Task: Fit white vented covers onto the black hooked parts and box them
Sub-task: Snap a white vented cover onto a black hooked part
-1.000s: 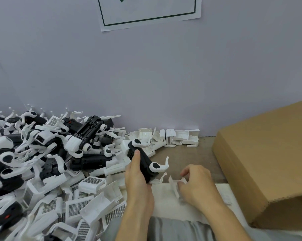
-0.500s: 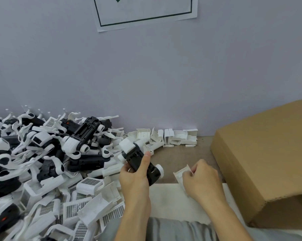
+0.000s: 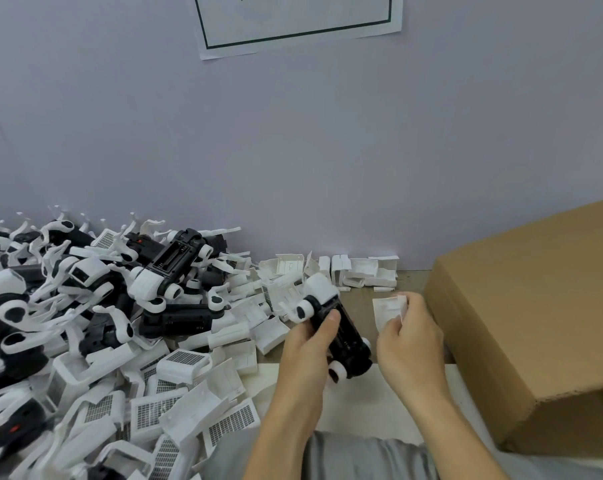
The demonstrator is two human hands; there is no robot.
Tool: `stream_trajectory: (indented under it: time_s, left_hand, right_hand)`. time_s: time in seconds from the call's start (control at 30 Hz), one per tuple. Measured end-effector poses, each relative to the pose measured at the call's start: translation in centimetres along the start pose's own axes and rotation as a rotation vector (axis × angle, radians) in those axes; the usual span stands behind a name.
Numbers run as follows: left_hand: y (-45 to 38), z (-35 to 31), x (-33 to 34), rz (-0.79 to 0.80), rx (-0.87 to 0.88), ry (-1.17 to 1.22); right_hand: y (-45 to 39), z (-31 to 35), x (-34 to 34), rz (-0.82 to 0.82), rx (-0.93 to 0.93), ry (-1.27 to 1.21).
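Black plastic is filling the left hand [image 3: 307, 344], which is gripping a black hooked part [image 3: 338, 332] with the thumb lying across its upper face and the fingers curling underneath. Its long axis is running from far left, where the white end is pointing toward the heap, down to near right, where a white roller is sitting just above the pale sheet [image 3: 362, 403] on the tabletop [image 3: 362, 299]. The right hand [image 3: 409, 337] is pinching a white cover [image 3: 386, 308] by its near right edge, holding it up just right of the part without touching it. So the cover is lying to the right of the part and slightly farther off, and the right hand is the one that has to carry it leftward onto the black body; that looks like the fitting step, not yet begun. Loose covers and unfinished parts are lying in a large pile [image 3: 102, 341] at left. A cardboard box [image 3: 535, 323] is standing at right, near the right hand. On the wall a paper notice [image 3: 298, 26] is showing only a green border; no readable writing is visible.
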State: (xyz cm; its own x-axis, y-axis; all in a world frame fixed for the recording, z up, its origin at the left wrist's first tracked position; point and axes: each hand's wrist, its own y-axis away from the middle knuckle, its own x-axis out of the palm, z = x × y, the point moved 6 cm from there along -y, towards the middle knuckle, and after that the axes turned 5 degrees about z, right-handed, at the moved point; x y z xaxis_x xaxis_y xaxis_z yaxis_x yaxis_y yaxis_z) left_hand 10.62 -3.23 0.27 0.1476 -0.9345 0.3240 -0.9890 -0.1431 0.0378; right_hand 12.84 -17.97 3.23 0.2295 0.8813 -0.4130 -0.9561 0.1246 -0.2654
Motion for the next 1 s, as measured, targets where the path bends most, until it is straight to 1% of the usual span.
stream_trajectory:
  time_s: [0.07,0.13,0.23,0.33,0.43,0.5,0.6,0.7,0.83,0.93,1.0]
  left_hand:
    - [0.1,-0.1,0.5,0.060,0.050,-0.082]
    - [0.3,-0.3,0.7,0.076,0.094,-0.139]
    - [0.4,-0.8,0.5,0.045,0.103,-0.073]
    - [0.3,-0.5,0.5,0.007,0.028,0.066]
    - [0.5,-0.7,1.0,0.043,0.006,0.207]
    - [0.6,-0.9,1.2,0.078,0.047,0.190]
    - [0.4,-0.5,1.2,0.102,0.082,0.096]
    - [0.3,-0.4,1.0,0.078,0.074,0.098]
    - [0.6,-0.6,0.7,0.008,0.054,0.099]
    - [0.7,-0.5,0.4,-0.048,0.057,0.088]
    - [0.7,-0.6,0.3,-0.050,0.057,0.084]
  right_hand:
    - [0.4,1.1,0.6,0.064,-0.098,-0.029]
    - [1.0,2.2,1.4,0.171,-0.193,-0.077]
    - [1.5,2.8,2.4,0.289,-0.264,-0.146]
    - [1.5,3.0,2.3,0.251,-0.320,-0.131]
    - [1.4,2.9,2.5,0.220,-0.328,-0.068]
    - [1.4,2.8,2.5,0.184,-0.321,-0.049]
    - [1.2,2.7,2.4,0.147,-0.307,-0.069]
    - [1.1,2.3,2.3,0.161,-0.282,-0.096]
    - [1.2,2.2,2.2,0.122,-0.237,-0.153]
    - [1.1,2.3,2.4,0.175,-0.226,-0.223]
    - [0.9,2.1,2.4,0.234,-0.206,-0.273]
